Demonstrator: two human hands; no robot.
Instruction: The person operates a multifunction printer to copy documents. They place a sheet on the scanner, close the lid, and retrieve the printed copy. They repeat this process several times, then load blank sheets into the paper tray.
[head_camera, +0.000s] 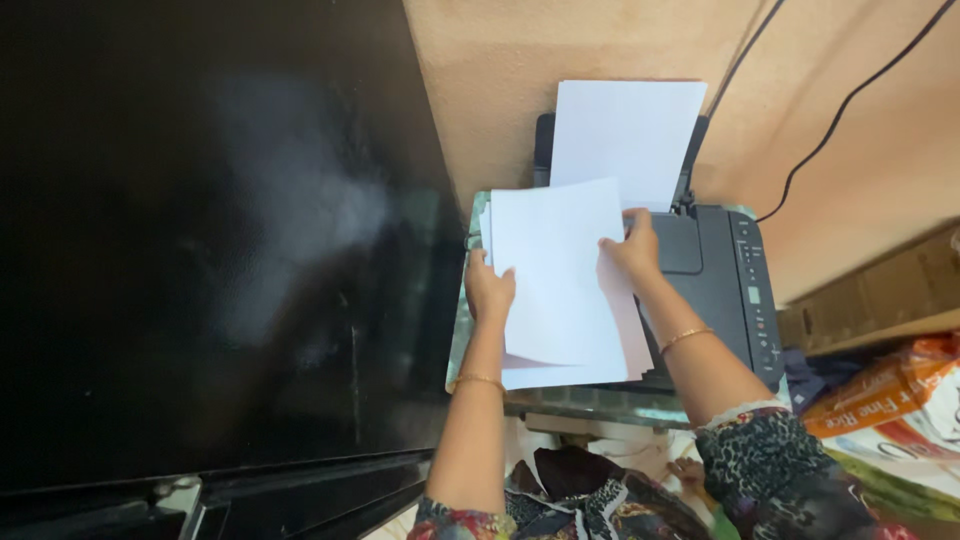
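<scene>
While both hands, left hand (489, 290) and right hand (634, 250), clamp a stack of white paper (560, 285) at centre frame over the black printer (725, 285), its rear tray (543, 140) holds upright sheets (625, 135); a black cabinet (200, 240) fills the left

Orange-and-white printed sack (890, 395) lower right; cardboard box (880, 290) above it

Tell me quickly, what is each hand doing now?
Left hand: closed on the left edge of the white paper stack.
Right hand: gripping the stack's right edge, above the black printer.
</scene>
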